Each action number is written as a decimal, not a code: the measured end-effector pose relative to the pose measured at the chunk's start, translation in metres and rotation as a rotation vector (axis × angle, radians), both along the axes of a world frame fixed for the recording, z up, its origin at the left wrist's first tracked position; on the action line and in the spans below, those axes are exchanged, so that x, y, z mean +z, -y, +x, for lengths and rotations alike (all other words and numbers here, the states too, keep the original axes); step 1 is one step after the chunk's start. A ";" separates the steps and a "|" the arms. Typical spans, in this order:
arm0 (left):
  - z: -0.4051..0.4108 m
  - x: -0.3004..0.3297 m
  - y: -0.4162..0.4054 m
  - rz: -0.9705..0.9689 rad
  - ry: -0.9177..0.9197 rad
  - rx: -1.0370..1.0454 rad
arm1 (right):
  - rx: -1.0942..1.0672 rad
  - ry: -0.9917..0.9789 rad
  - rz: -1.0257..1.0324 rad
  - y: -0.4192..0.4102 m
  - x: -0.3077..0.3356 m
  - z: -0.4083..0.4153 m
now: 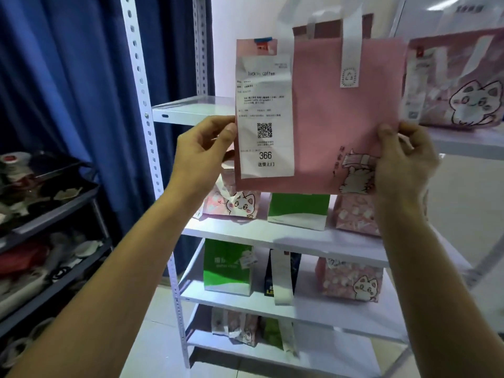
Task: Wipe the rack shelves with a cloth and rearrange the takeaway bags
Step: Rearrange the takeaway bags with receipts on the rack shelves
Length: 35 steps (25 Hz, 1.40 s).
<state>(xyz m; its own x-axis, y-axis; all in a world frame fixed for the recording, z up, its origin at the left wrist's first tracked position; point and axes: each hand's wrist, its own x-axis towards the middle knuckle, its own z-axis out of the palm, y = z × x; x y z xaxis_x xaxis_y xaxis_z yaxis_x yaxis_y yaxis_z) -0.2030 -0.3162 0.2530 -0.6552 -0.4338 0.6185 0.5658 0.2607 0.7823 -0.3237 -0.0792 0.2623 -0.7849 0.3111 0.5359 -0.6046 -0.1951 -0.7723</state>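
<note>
1. Grip state: the left hand (pixel 203 151) pinches the left edge of the pink takeaway bag (pixel 327 118), thumb on the front face beside the receipt (pixel 264 115); the right hand (pixel 403 162) holds the bag's lower right edge with curled fingers.
2. Bag position: the pink takeaway bag is held upright in the air, in front of the white rack (pixel 174 241), level with the upper shelf (pixel 191 110). It rests on no shelf.
3. Bag features: white handles rise from the top edge. A cat drawing sits at the lower right corner, partly covered by the right hand.
4. Receipt: fixed to the bag's left side, printed "luckin coffee", with a QR code and the number 366.
5. Upper shelf, right end: a pink cat-print bag (pixel 461 83) stands just beside the held bag.
6. Next shelf down: a cat-print bag (pixel 237 205), a green-and-white bag (pixel 298 211) and a pink patterned bag (pixel 354 214) stand in a row, left to right.
7. Shelf below that: a green bag (pixel 227 266), a dark bag (pixel 281 271) with a long white slip, and a pink cat bag (pixel 351 279).
8. Left of the rack: a blue curtain (pixel 68 77) and a dark shelving unit (pixel 49 214) holding mixed items.
</note>
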 end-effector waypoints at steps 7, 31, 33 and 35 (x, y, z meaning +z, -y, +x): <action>0.027 -0.006 0.037 0.072 0.068 0.111 | 0.095 0.027 0.011 0.052 -0.022 0.018; 0.079 -0.198 0.115 0.506 0.320 0.764 | 0.507 0.449 0.287 0.197 -0.195 -0.036; 0.078 -0.204 0.120 0.528 0.327 0.781 | 0.427 0.479 0.313 0.209 -0.188 -0.078; 0.078 -0.211 0.123 0.548 0.349 0.794 | 0.377 0.510 0.319 0.219 -0.186 -0.114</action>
<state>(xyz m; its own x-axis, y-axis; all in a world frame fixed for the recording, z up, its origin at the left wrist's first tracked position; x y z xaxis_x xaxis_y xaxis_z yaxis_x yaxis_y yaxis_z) -0.1251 -0.4393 0.0418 -0.1615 -0.9863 0.0344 0.1039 0.0177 0.9944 -0.4376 -0.2986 0.0766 -0.9855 -0.1423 0.0925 -0.0881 -0.0367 -0.9954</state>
